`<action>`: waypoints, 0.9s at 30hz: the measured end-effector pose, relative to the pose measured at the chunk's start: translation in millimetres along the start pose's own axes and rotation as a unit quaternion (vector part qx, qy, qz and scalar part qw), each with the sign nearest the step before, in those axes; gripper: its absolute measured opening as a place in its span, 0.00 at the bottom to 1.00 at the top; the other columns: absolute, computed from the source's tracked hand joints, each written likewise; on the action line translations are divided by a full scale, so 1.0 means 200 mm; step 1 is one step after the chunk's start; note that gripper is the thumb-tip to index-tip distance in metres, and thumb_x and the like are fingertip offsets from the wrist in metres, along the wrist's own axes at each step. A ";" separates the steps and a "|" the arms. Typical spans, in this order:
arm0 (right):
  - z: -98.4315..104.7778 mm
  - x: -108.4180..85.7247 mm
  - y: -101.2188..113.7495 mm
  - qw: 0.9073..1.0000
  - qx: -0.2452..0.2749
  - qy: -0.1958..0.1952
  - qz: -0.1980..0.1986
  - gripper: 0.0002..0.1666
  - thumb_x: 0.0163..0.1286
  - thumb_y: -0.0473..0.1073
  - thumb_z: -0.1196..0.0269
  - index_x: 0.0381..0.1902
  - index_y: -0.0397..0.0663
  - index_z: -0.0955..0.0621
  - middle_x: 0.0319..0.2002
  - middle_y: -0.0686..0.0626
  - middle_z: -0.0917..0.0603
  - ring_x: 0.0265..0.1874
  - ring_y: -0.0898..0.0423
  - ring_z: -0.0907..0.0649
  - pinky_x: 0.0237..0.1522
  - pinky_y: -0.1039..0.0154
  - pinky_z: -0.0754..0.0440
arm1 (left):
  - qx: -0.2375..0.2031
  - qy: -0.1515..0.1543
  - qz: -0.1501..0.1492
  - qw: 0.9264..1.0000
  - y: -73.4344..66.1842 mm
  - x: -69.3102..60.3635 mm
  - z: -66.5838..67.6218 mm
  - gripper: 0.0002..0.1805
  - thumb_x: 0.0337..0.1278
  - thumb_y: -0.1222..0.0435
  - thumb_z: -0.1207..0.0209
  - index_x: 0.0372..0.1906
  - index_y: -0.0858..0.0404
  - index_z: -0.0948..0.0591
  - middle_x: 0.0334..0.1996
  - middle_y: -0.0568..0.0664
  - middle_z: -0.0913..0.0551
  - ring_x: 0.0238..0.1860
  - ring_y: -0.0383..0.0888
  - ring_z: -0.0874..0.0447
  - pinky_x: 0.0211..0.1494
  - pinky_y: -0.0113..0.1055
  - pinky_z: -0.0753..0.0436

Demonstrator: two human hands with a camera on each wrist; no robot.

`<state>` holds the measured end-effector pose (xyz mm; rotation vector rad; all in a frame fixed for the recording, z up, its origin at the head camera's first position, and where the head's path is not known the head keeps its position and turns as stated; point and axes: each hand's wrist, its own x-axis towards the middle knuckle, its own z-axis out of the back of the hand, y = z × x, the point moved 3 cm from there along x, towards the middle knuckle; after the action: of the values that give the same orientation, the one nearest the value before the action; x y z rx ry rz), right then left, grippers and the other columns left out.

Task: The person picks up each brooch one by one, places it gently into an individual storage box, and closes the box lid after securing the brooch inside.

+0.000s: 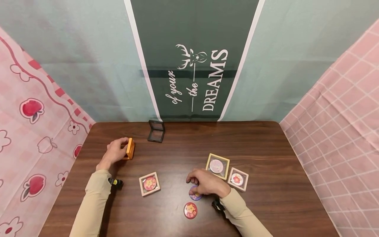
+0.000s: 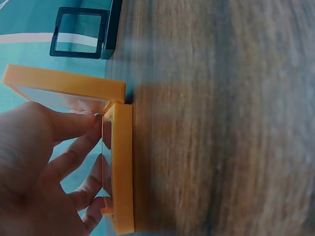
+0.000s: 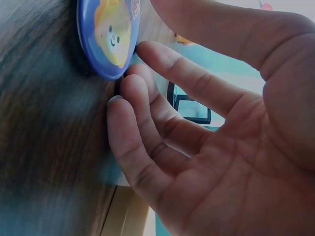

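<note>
At the left, my left hand is at an orange display case that stands with its two halves apart. The left wrist view shows the thumb and bent fingers on the clear film inside the orange frame, near the hinge. My right hand is low over a purple round badge with a yellow cartoon face. Seen from the right wrist, the index fingertip is at the edge of the badge, the other fingers loosely bent. A red badge lies just below it.
An unfolded black case stands near the table's back edge. A framed red badge lies between the hands. Yellow and pink framed cases with badges lie right of my right hand. Fabric hangs around the brown table.
</note>
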<state>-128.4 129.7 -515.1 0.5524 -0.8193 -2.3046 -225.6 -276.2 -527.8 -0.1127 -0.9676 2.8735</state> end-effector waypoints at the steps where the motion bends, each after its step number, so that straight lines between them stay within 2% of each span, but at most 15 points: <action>1: 0.00 0.00 0.00 1.000 0.001 0.000 0.000 0.18 0.57 0.40 0.17 0.43 0.47 0.12 0.33 0.51 0.19 0.35 0.59 0.21 0.41 0.68 0.23 | 0.004 0.002 -0.004 1.000 0.00 0.00 0.00 0.16 0.77 0.69 0.43 0.63 0.68 0.19 0.58 0.70 0.15 0.61 0.71 0.21 0.66 0.71 0.39; 5: 0.00 0.01 0.00 1.000 0.004 0.000 -0.001 0.18 0.57 0.40 0.17 0.43 0.47 0.12 0.33 0.52 0.19 0.34 0.59 0.21 0.40 0.69 0.23 | 0.016 0.005 -0.020 1.000 0.00 0.00 0.00 0.17 0.74 0.71 0.42 0.63 0.68 0.19 0.58 0.70 0.16 0.60 0.72 0.21 0.63 0.70 0.37; 9: 0.00 0.01 0.00 1.000 0.005 -0.003 0.001 0.17 0.57 0.40 0.17 0.42 0.47 0.12 0.32 0.52 0.19 0.34 0.59 0.21 0.39 0.69 0.23 | 0.026 0.002 -0.023 0.999 0.00 0.00 0.00 0.18 0.73 0.71 0.41 0.63 0.70 0.18 0.58 0.71 0.16 0.60 0.73 0.21 0.61 0.70 0.35; 15: -0.01 0.01 0.00 1.000 0.003 -0.007 0.005 0.18 0.57 0.40 0.17 0.42 0.46 0.12 0.32 0.51 0.18 0.33 0.60 0.21 0.39 0.69 0.23 | 0.024 0.017 0.010 0.999 0.01 -0.01 0.00 0.19 0.78 0.68 0.44 0.65 0.72 0.21 0.61 0.72 0.19 0.62 0.72 0.23 0.66 0.71 0.37; 17: -0.01 0.01 0.00 1.000 0.004 -0.008 0.006 0.18 0.57 0.41 0.17 0.42 0.46 0.12 0.32 0.51 0.19 0.33 0.60 0.21 0.39 0.69 0.23 | 0.022 0.020 0.019 0.999 0.02 -0.01 0.00 0.19 0.79 0.67 0.45 0.66 0.73 0.21 0.61 0.71 0.20 0.61 0.69 0.22 0.68 0.69 0.33; 22: -0.02 0.01 -0.01 1.000 0.007 -0.009 0.006 0.18 0.57 0.40 0.17 0.42 0.46 0.12 0.31 0.52 0.19 0.32 0.62 0.22 0.39 0.70 0.23 | 0.018 0.015 0.039 0.999 0.04 -0.03 0.01 0.19 0.80 0.65 0.45 0.65 0.72 0.22 0.60 0.70 0.21 0.53 0.63 0.21 0.59 0.62 0.21; 27: -0.01 0.01 -0.01 1.000 0.006 -0.009 0.009 0.18 0.57 0.40 0.17 0.43 0.46 0.12 0.32 0.52 0.19 0.33 0.62 0.22 0.39 0.70 0.23 | 0.024 -0.004 0.059 0.998 0.05 -0.03 0.02 0.15 0.80 0.62 0.46 0.58 0.68 0.19 0.54 0.67 0.20 0.48 0.60 0.21 0.50 0.57 0.20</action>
<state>-129.6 128.9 -518.2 0.5279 -0.8429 -2.2927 -221.1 -287.2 -531.5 -0.1607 -0.9208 3.0044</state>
